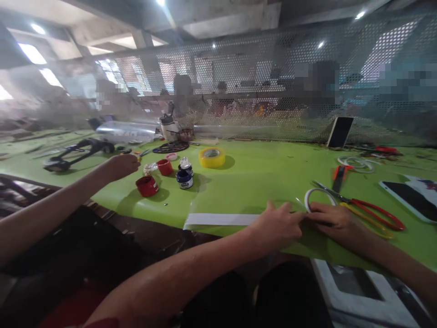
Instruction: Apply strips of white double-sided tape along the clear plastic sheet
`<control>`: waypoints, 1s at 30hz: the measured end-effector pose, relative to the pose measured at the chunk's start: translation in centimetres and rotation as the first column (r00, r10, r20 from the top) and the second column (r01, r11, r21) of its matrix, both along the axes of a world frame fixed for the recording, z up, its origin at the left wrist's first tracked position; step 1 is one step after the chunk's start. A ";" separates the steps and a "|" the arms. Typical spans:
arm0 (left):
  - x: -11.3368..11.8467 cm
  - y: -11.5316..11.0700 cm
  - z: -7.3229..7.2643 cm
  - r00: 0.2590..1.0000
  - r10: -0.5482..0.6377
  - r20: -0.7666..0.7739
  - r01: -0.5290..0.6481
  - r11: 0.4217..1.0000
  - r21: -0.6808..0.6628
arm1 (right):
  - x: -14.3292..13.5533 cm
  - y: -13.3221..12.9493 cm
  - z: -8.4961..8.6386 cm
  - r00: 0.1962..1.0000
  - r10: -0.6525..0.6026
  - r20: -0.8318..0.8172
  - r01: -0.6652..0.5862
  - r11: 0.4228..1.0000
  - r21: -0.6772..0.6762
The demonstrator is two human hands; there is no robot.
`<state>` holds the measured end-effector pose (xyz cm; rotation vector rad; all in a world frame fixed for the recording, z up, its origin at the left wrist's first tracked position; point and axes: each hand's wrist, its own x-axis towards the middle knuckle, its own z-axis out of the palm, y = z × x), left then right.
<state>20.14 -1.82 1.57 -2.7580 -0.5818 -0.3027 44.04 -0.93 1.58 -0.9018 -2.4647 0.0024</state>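
Observation:
A white strip lies along the front edge of the green table. My left hand rests over the strip's right end, its fingers bent and pointing right; whatever they pinch is too small to make out. Fingertips of my right hand meet it from the other side, beside a roll of white tape standing behind the fingers. What the right fingers grip is hidden. Scissors with red and yellow handles lie just right of the tape roll, close behind my right wrist.
At left, another person's hand reaches over the table near red jars and a dark blue jar. A yellow tape roll lies behind. Phones, a cutter and a mesh screen are also in view.

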 end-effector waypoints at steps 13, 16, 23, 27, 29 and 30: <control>-1.0 1.1 -0.7 0.996 0.053 0.076 -0.038 0.981 -0.189 | 2.3 -2.2 -0.7 0.971 -0.218 -0.101 0.214 0.976 -0.041; -1.4 1.4 -1.4 0.982 0.138 0.132 -0.103 0.965 -0.240 | 2.5 -2.2 -1.1 0.954 -0.282 -0.103 0.277 0.959 -0.058; -1.1 1.2 -1.8 0.982 0.156 0.108 -0.119 0.950 -0.289 | 1.7 -2.1 -0.9 0.915 -0.382 -0.133 0.363 0.921 -0.145; -1.1 1.4 -1.7 0.983 0.153 0.103 -0.114 0.944 -0.310 | 1.6 -2.2 -0.7 0.906 -0.402 -0.130 0.374 0.907 -0.193; -1.2 1.5 -1.6 0.983 0.145 0.109 -0.104 0.943 -0.317 | 1.6 -2.2 -0.6 0.901 -0.417 -0.120 0.381 0.893 -0.238; -1.2 1.5 -1.6 0.984 0.137 0.114 -0.094 0.942 -0.321 | 1.5 -2.3 -0.6 0.899 -0.421 -0.118 0.381 0.887 -0.261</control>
